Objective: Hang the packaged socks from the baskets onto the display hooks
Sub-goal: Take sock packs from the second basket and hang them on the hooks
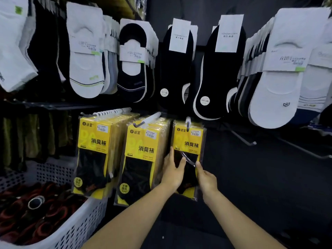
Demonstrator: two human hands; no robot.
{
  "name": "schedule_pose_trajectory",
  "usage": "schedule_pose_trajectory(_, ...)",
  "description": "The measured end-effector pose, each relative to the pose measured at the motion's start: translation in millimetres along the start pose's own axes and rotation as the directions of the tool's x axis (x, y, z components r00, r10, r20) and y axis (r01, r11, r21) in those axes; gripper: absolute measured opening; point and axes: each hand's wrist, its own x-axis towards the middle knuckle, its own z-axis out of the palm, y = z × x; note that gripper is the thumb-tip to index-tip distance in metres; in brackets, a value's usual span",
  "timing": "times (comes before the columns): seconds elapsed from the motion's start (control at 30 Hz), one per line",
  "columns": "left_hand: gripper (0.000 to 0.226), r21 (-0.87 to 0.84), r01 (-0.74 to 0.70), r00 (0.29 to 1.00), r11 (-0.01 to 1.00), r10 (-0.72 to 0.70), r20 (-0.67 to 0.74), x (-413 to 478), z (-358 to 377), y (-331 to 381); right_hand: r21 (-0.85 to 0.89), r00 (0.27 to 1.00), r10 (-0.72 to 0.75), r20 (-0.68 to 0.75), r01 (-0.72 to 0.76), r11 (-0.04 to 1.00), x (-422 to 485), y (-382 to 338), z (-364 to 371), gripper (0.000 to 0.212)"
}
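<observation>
With left hand (pixel 172 174) and right hand (pixel 207 178), gripping lower side edges of sock pack (pixel 190 141) hung on hook (pixel 188 123), just right of two fuller rows. Dark display wall (pixel 251 177); white perforated basket (pixel 80 223) lower left. Yellow card, black socks, glossy clear wrap.

Yel. pks (pixel 188 141): 达足, 消臭袜; blk sock sticker (pixel 205 101): 100%棉.

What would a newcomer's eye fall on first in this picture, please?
The bright yellow sock packs hanging on three hooks at lower centre stand out first, with the left hand and right hand holding the rightmost pack by its sides. Above hangs a row of white and black socks, and a white basket sits at lower left.
</observation>
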Motion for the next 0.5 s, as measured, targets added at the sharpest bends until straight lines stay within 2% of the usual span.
schedule_pose_trajectory(0.07,0.068,0.019,0.022,1.0,1.0,-0.022,0.005,12,2,-3,0.007,1.0,-0.004,-0.013,0.004,1.0,9,2,3,0.042)
schedule_pose_trajectory(0.17,0.068,0.052,0.02,1.0,0.998,-0.02,0.014,9,1,-14,0.004,0.999,-0.022,-0.046,0.022,1.0,9,16,1,0.041)
schedule_pose_trajectory(0.3,0.069,0.126,0.006,0.996,0.992,-0.017,0.092,-40,-11,-46,-0.01,0.998,-0.014,-0.054,0.013,1.0,-29,50,-20,0.037)
schedule_pose_trajectory(0.4,0.069,0.116,0.062,0.977,0.991,-0.084,0.197,-108,-28,-81,-0.105,0.998,0.051,0.043,-0.047,0.993,-73,83,-46,0.034)
schedule_pose_trajectory(0.5,0.079,0.111,0.183,0.932,0.977,-0.209,0.298,-186,-42,-117,-0.235,0.964,0.195,0.182,-0.15,0.96,-122,117,-82,0.029)
